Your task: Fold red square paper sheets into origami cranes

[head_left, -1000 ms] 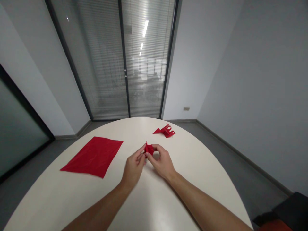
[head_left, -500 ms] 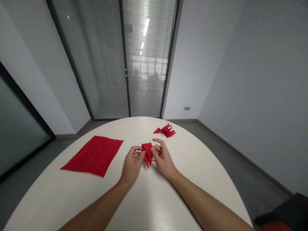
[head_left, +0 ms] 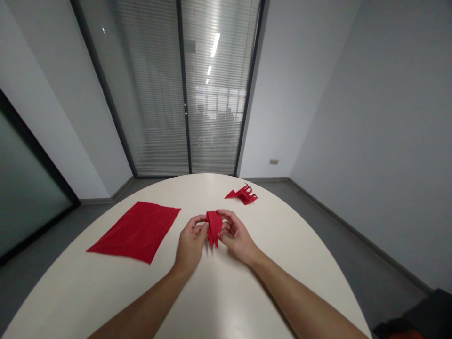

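Note:
A small piece of folded red paper (head_left: 213, 227), with narrow points hanging at its lower end, is held between both hands over the middle of the table. My left hand (head_left: 192, 238) pinches its left edge between thumb and fingers. On the other side, my right hand (head_left: 237, 237) is closed on the right edge, its index finger at the top and its thumb lower down. The fingers partly cover the paper's sides.
A flat red sheet (head_left: 136, 231) lies to the left on the round white table (head_left: 197, 301). Farther back on the right sits a red folded paper figure (head_left: 243, 193) with cut-out parts. A dark object (head_left: 420, 315) is at the lower right, beyond the table's edge.
My right index finger has come down from its raised position onto the paper's top edge, and my thumb has moved lower. The folded paper has shifted slightly left and turned a little.

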